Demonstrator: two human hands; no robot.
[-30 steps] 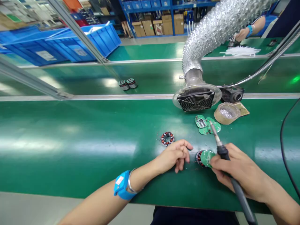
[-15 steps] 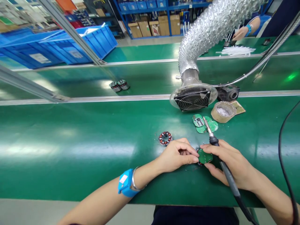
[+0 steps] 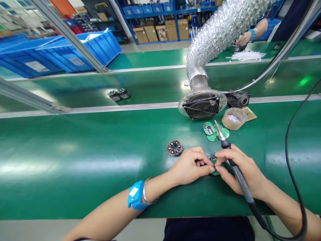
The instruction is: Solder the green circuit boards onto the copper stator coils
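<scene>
Our green desk (image 3: 100,187) runs across the view, with the foil hose (image 3: 213,43) curving down to its fan (image 3: 202,107) over the far side. In front of us, the step in hand seems to be fitting a board (image 3: 215,173) onto a coil (image 3: 212,158); the next move, we judge, calls for keeping the two aligned and the iron clear of them. Our left forearm (image 3: 107,212) and right forearm (image 3: 283,201) slant in from either side until the hands nearly meet. Our right hand (image 3: 245,170) grasps the iron (image 3: 242,182), its tip pointing away towards the heaped boards (image 3: 209,128), while thumb and forefinger reach for the board's right side. Our left hand (image 3: 192,166) brings thumb and forefinger to the board's left side; whether that grip is closed on it, we cannot tell. The coil, mostly hidden, shows just beyond the fingertips; a spare coil (image 3: 178,151) sits left of it on the desk.
</scene>
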